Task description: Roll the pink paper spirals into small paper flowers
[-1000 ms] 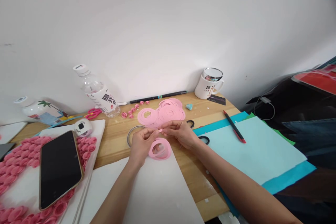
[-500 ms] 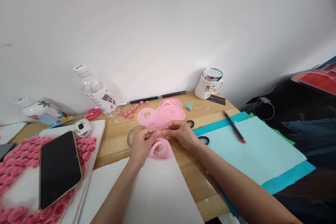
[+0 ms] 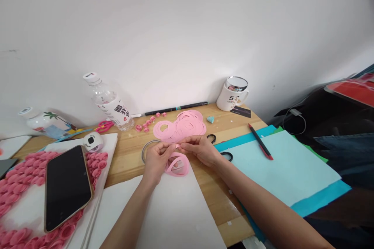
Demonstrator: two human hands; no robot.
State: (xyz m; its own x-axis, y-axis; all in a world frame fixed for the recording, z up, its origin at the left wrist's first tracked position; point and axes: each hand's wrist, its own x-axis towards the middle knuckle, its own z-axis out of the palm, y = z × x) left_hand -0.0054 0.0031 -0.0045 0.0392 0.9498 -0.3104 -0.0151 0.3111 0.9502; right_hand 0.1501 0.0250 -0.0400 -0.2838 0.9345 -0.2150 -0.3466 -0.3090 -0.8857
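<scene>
A pink spiral paper strip (image 3: 184, 172) hangs in loops below my two hands, over white paper (image 3: 175, 210). My left hand (image 3: 157, 160) pinches the strip between thumb and fingers. Close against it, my right hand (image 3: 200, 150) pinches the strip's end, and a short bit of pink shows between the fingertips. Just behind the hands lies a pile of cut pink paper spirals (image 3: 189, 124). Scissors with black handles (image 3: 227, 156) lie partly hidden by my right hand. A grey tape ring (image 3: 143, 151) sits left of my left hand.
At left, a phone (image 3: 68, 186) rests on a board of rolled pink paper flowers (image 3: 17, 186). A water bottle (image 3: 112, 105) and a lidded mug (image 3: 230, 95) stand by the wall. Light blue paper (image 3: 286, 163) with a pen (image 3: 260, 141) lies right.
The fingertips have drawn slightly apart, so a bit of the pink strip shows between them. The hanging loops have shifted and opened a little.
</scene>
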